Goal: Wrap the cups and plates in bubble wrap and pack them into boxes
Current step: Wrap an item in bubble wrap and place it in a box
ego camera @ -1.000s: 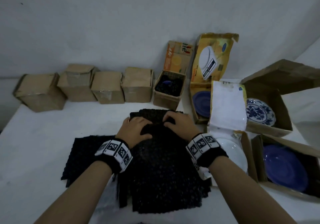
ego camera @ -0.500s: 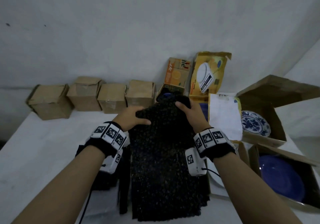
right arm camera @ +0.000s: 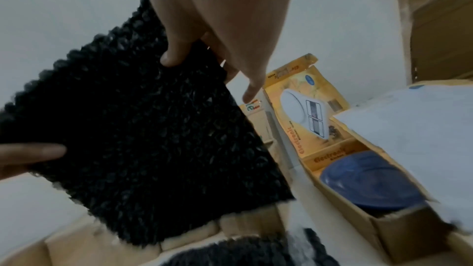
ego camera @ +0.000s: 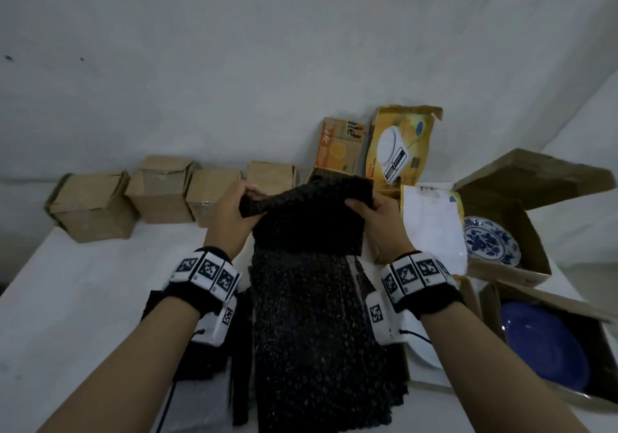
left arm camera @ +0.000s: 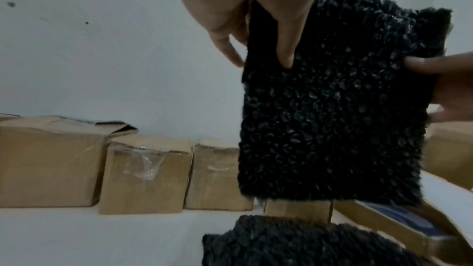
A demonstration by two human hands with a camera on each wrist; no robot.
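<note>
Four shut boxes are lined at the left. One wrap sheet is held above the table — pinched by left hand and right hand. Three plates are seen at right.

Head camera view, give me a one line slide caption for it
Both hands, left hand and right hand, lift a black bubble wrap sheet above the stack, with plates boxed nearby.

Four closed brown boxes are lined along the table's far edge. Five open boxes are counted toward its right edge. Four plates are seen. Two hands are visible.
</note>
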